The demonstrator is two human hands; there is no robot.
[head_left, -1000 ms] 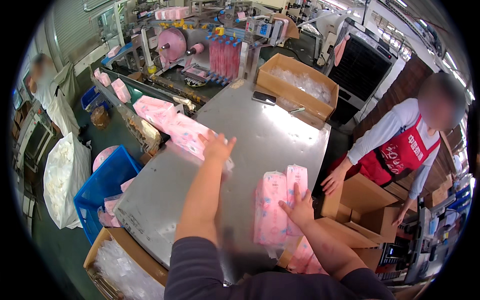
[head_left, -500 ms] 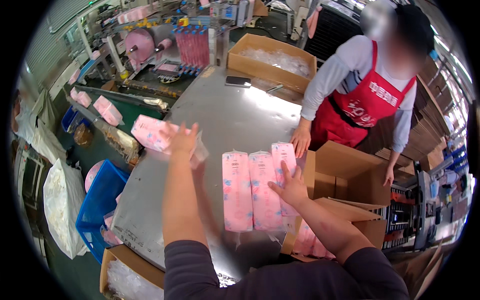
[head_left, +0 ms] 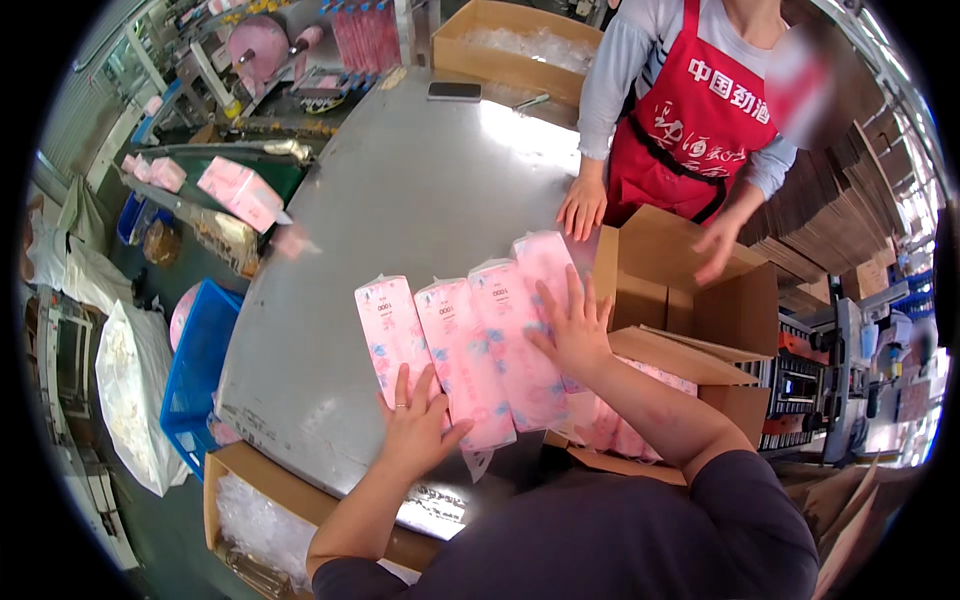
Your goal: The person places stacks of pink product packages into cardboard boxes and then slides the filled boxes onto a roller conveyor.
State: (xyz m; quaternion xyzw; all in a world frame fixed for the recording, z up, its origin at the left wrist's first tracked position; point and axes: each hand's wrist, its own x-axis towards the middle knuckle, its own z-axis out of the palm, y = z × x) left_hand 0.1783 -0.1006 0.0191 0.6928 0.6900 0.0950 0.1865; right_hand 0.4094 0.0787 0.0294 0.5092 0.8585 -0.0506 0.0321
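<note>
Several long pink tissue packs (head_left: 470, 345) lie side by side on the grey metal table (head_left: 400, 190). My left hand (head_left: 415, 425) rests flat on the near end of the leftmost pack, fingers spread. My right hand (head_left: 572, 325) presses flat on the rightmost packs, next to an open cardboard box (head_left: 690, 365) with more pink packs inside. Neither hand grips anything.
A person in a red apron (head_left: 690, 110) stands across the table, hands on another open box (head_left: 665, 265). Pink packs (head_left: 240, 192) sit on a conveyor at left. A blue crate (head_left: 200, 365), a carton with plastic bags (head_left: 255, 510) and a far carton (head_left: 520, 40) surround the table.
My left hand brought one more pink pack from the left and laid it beside the others. My right hand stayed on the row of packs. The view dropped closer to the table.
</note>
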